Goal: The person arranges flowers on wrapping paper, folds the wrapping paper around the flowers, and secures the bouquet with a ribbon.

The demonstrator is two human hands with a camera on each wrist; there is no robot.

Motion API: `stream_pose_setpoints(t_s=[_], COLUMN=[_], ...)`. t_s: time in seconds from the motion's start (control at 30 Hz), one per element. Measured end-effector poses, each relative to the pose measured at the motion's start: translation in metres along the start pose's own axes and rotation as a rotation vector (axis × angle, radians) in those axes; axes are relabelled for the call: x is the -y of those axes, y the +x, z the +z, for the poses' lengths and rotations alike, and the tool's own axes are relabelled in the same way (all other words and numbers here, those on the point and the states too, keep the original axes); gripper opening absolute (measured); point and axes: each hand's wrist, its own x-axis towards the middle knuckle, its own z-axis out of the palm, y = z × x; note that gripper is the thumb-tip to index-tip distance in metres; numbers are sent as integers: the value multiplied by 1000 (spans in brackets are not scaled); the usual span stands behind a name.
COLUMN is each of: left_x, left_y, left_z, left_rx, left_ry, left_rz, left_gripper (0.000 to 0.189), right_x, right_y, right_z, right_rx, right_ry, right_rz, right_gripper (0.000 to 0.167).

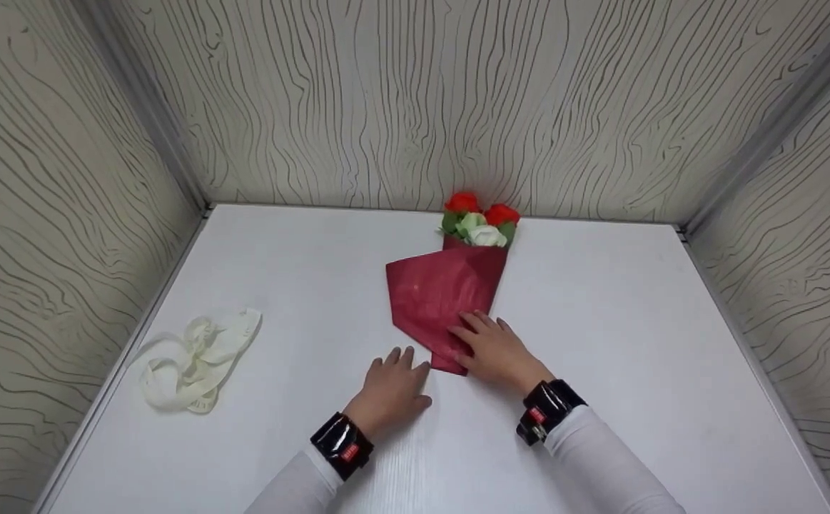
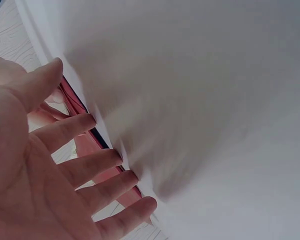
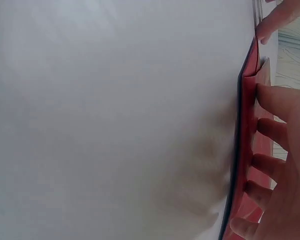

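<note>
A bouquet wrapped in dark red paper (image 1: pixel 436 285) lies on the white table, with red roses (image 1: pixel 463 203) and a white rose (image 1: pixel 487 236) showing at its far end. My right hand (image 1: pixel 497 351) rests on the wrapper's lower right edge, fingers spread. In the right wrist view its fingertips (image 3: pixel 262 161) press along the folded red edge. Beside the narrow lower end, my left hand (image 1: pixel 391 392) lies with fingers extended and holds nothing. The left wrist view shows its spread fingers (image 2: pixel 102 165) near the tabletop, with the red paper beyond them.
A loosely tangled cream ribbon (image 1: pixel 200 360) lies on the left part of the white table (image 1: pixel 300 285). Wood-patterned panels (image 1: pixel 415 107) stand behind the table and at both sides. The flowers reach the table's back edge.
</note>
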Motion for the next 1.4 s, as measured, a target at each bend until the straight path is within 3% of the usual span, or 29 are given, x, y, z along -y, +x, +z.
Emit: stream_pose_setpoints(t_s=[0.37,0.67,0.8,1.13,1.4], left_x=[0,0,1,2,3], left_y=[-1,0,0,1,1], left_z=[2,1,1,3,4], left_rx=[-38,-34,-31,-47,-59], left_ry=[18,29,38,29,11], left_rz=[19,19,23,24,31], left_gripper=[53,56,56,55,56], right_x=[6,10,12,13,9], right_y=[-4,-1,1,2,-3], right_z=[3,6,4,3,2], right_rx=[-56,-91,-66,-67,-128], right_ry=[38,3,-45,-82,28], right_rz=[-43,-96,-100,-148,-122], right_gripper=[74,59,53,52,67])
